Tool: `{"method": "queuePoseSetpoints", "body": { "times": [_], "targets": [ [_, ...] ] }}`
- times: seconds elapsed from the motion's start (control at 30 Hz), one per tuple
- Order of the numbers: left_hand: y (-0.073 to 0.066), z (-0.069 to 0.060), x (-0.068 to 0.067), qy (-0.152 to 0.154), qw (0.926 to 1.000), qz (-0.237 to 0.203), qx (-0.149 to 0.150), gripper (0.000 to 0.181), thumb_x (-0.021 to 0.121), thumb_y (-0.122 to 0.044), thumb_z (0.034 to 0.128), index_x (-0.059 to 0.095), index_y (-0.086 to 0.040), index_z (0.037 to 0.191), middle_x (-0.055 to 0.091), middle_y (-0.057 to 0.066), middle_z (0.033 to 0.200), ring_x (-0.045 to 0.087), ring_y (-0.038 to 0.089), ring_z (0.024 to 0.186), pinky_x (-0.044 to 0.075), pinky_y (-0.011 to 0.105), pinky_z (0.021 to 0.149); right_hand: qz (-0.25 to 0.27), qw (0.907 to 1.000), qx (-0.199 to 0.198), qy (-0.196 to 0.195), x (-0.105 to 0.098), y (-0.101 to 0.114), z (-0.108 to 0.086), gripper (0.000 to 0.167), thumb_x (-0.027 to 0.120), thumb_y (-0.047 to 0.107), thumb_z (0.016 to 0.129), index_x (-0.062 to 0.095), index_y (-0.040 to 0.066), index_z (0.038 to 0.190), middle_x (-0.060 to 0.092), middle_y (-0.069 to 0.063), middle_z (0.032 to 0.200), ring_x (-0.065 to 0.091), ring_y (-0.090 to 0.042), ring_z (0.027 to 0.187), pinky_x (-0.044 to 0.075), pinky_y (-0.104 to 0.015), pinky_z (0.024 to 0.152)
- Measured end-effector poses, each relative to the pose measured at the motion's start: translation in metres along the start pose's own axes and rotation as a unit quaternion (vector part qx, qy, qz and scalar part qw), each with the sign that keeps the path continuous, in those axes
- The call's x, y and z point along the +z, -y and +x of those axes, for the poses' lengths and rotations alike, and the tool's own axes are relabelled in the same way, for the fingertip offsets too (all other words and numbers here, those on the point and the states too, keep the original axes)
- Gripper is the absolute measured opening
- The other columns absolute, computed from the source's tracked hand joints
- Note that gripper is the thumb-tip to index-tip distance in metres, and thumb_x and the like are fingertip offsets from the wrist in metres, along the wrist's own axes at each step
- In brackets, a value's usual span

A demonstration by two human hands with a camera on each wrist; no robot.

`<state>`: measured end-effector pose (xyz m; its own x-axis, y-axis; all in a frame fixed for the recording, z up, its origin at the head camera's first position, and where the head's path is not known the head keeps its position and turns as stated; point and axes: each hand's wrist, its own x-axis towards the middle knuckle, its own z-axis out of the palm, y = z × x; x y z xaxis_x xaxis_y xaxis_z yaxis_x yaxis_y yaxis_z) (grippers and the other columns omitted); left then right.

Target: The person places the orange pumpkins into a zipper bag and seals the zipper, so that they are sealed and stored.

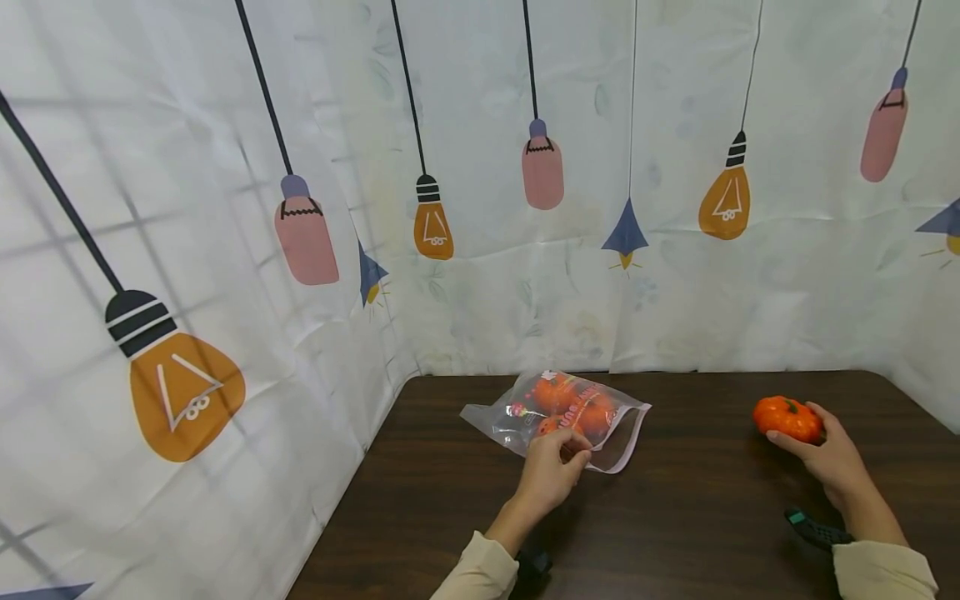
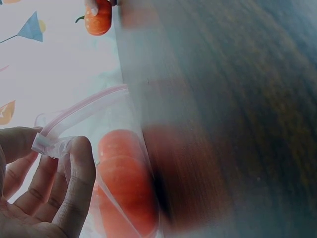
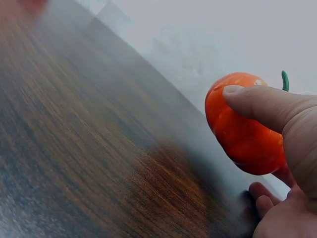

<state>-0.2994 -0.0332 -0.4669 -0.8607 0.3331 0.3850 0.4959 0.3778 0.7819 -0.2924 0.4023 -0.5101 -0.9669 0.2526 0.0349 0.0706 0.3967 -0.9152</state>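
Pinching the clear bag [image 1: 637,429], your left hand [image 1: 547,475] has pumpkins [image 1: 553,392] just beyond. Your right hand [image 1: 836,458] curls round a loose pumpkin [image 1: 784,417].

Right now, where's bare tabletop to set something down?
Widest: table between the clear bag and the right hand gripping an orange pumpkin. Also left of the bag, toward the printed cloth. Crowded: at the bag, where the left hand pinches its rim.
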Motion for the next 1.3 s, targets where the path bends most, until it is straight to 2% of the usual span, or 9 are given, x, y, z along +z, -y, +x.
{"method": "queuePoseSetpoints", "body": {
  "times": [0.33, 0.6, 0.7, 0.77, 0.83, 0.93, 1.07, 1.23, 1.3],
  "targets": [
    [0.001, 0.001, 0.000, 0.001, 1.0000, -0.002, -0.009, 0.004, 0.073, -0.009, 0.0924, 0.075, -0.007, 0.095, 0.068, 0.000, 0.077, 0.053, -0.004, 0.055, 0.051, 0.017, 0.053, -0.001, 0.9999, 0.009, 0.008, 0.002, 0.006, -0.003, 0.107, 0.063, 0.046, 0.099, -0.012, 0.000, 0.160, -0.018, -0.037, 0.162, 0.004, -0.066, 0.143, 0.013, -0.079, 0.113],
    [-0.001, 0.000, -0.001, -0.002, 1.0000, -0.002, -0.007, 0.005, 0.073, -0.009, 0.0923, 0.075, -0.006, 0.095, 0.069, 0.002, 0.077, 0.053, -0.004, 0.055, 0.051, 0.016, 0.054, 0.000, 0.9986, 0.003, 0.052, 0.003, 0.013, -0.001, 0.105, 0.060, 0.046, 0.101, -0.015, 0.003, 0.160, -0.019, -0.037, 0.162, 0.005, -0.065, 0.143, 0.019, -0.077, 0.111],
    [-0.001, 0.000, -0.001, -0.001, 1.0000, -0.006, -0.003, 0.005, 0.073, -0.008, 0.0924, 0.075, -0.004, 0.095, 0.070, 0.003, 0.079, 0.054, -0.004, 0.056, 0.051, 0.016, 0.054, -0.010, 0.9983, -0.008, 0.056, 0.005, 0.016, -0.001, 0.103, 0.059, 0.046, 0.101, -0.013, 0.002, 0.160, -0.015, -0.039, 0.162, 0.011, -0.063, 0.141, 0.032, -0.068, 0.105],
    [-0.001, 0.000, -0.001, 0.001, 1.0000, -0.008, -0.002, 0.005, 0.073, -0.007, 0.0923, 0.075, -0.004, 0.095, 0.070, 0.004, 0.080, 0.054, -0.003, 0.056, 0.051, 0.016, 0.054, -0.018, 0.9983, -0.015, 0.053, 0.008, 0.018, -0.001, 0.102, 0.060, 0.045, 0.101, -0.010, 0.000, 0.160, -0.010, -0.041, 0.162, 0.016, -0.061, 0.139, 0.044, -0.047, 0.099],
    [-0.001, 0.000, -0.001, 0.002, 1.0000, -0.008, -0.003, 0.005, 0.073, -0.008, 0.0925, 0.075, -0.004, 0.096, 0.070, 0.004, 0.080, 0.055, -0.003, 0.056, 0.051, 0.016, 0.054, -0.026, 0.9979, -0.024, 0.055, 0.010, 0.020, -0.002, 0.101, 0.059, 0.044, 0.102, -0.009, 0.000, 0.160, -0.007, -0.042, 0.162, 0.019, -0.061, 0.137, 0.044, -0.030, 0.086],
    [-0.002, -0.001, -0.001, 0.003, 1.0000, -0.006, -0.006, 0.005, 0.073, -0.009, 0.0931, 0.075, -0.005, 0.095, 0.070, 0.002, 0.079, 0.055, -0.002, 0.055, 0.051, 0.017, 0.054, -0.039, 0.9968, -0.041, 0.055, 0.013, 0.023, -0.003, 0.099, 0.060, 0.042, 0.102, -0.006, -0.001, 0.161, -0.001, -0.044, 0.160, 0.025, -0.061, 0.134, 0.043, -0.022, 0.077],
    [-0.002, -0.001, -0.001, 0.005, 0.9999, -0.007, -0.012, 0.005, 0.073, -0.009, 0.0934, 0.075, -0.006, 0.096, 0.068, 0.001, 0.078, 0.055, -0.002, 0.055, 0.051, 0.017, 0.054, -0.067, 0.9931, -0.068, 0.067, 0.020, 0.031, -0.005, 0.097, 0.061, 0.040, 0.102, -0.002, -0.003, 0.161, 0.008, -0.046, 0.157, 0.033, -0.060, 0.129, 0.049, -0.038, 0.082],
    [-0.002, -0.001, -0.001, 0.005, 0.9999, -0.008, -0.013, 0.004, 0.073, -0.009, 0.0930, 0.075, -0.006, 0.096, 0.068, 0.000, 0.078, 0.055, -0.001, 0.055, 0.051, 0.017, 0.054, -0.088, 0.9888, -0.087, 0.083, 0.033, 0.041, -0.011, 0.097, 0.064, 0.040, 0.100, 0.002, -0.003, 0.161, 0.019, -0.044, 0.154, 0.039, -0.057, 0.126, 0.051, -0.045, 0.082],
    [-0.003, -0.001, -0.001, 0.005, 0.9999, -0.008, -0.014, 0.004, 0.073, -0.009, 0.0930, 0.075, -0.006, 0.096, 0.068, 0.000, 0.078, 0.055, -0.001, 0.056, 0.051, 0.017, 0.054, -0.092, 0.9875, -0.093, 0.087, 0.039, 0.045, -0.015, 0.098, 0.066, 0.040, 0.099, 0.003, -0.001, 0.162, 0.020, -0.043, 0.154, 0.039, -0.058, 0.127, 0.051, -0.053, 0.083]
  ]
}}
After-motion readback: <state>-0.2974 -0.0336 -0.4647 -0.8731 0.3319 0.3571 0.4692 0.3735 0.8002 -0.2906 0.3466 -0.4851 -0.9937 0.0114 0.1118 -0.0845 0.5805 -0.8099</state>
